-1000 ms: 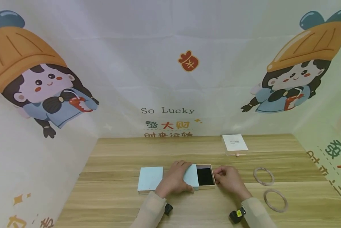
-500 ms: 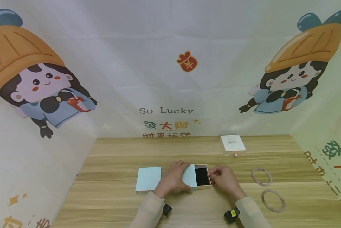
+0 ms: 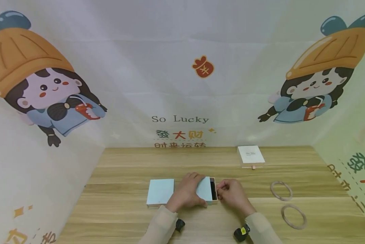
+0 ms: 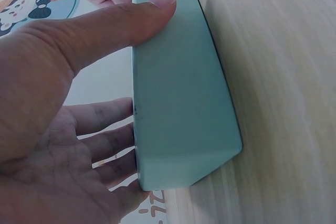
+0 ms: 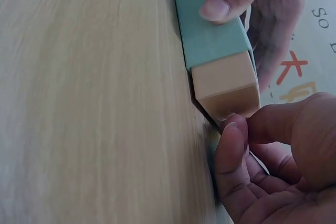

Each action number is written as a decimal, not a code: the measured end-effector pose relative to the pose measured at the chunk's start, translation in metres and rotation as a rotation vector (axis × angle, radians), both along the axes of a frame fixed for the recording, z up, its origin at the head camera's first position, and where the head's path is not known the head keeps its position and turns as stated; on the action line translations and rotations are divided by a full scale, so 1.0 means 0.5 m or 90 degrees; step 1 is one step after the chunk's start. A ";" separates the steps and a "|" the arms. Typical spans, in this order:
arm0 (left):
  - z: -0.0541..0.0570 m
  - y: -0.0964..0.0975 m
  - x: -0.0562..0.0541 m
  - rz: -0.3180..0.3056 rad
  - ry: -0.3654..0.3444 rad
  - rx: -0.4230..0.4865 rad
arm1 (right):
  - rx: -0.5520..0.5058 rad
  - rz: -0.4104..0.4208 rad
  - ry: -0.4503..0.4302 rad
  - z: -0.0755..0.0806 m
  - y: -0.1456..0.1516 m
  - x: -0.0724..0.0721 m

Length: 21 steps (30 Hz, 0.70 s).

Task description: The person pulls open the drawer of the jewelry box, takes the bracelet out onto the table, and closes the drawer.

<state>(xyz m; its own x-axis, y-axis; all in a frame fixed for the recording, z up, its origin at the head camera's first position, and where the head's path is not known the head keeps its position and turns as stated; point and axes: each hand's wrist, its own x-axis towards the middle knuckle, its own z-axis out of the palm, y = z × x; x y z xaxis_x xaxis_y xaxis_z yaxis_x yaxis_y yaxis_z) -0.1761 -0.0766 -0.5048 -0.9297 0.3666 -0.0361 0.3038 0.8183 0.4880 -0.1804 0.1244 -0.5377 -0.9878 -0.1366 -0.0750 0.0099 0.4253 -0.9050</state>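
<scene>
A light-blue drawer box lies on the wooden table, its cream inner drawer sticking out a little on the right with a strip of black lining showing. My left hand grips the blue sleeve, thumb on the near side and fingers over the top toward the far side. At the drawer's end, my right hand has thumb and index fingertips pinched together against its face; whatever lies between them is hidden. In the right wrist view the drawer extends a short way from the sleeve.
Another light-blue box lies left of the left hand. A white box with a small pink tab stands at the back right. Two pale bangles, an upper one and a lower one, lie to the right. A printed cloth rises behind the table.
My right hand has moved left, and the drawer has slid most of the way into the sleeve, covering most of its black lining. The left hand keeps its grip in place.
</scene>
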 end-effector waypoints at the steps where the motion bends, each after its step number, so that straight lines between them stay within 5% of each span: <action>1: -0.001 0.001 0.000 0.000 -0.002 0.002 | -0.002 0.001 0.002 -0.001 -0.002 0.000; 21: 0.009 -0.003 0.003 -0.028 -0.010 0.003 | 0.004 0.050 0.033 0.004 -0.023 0.005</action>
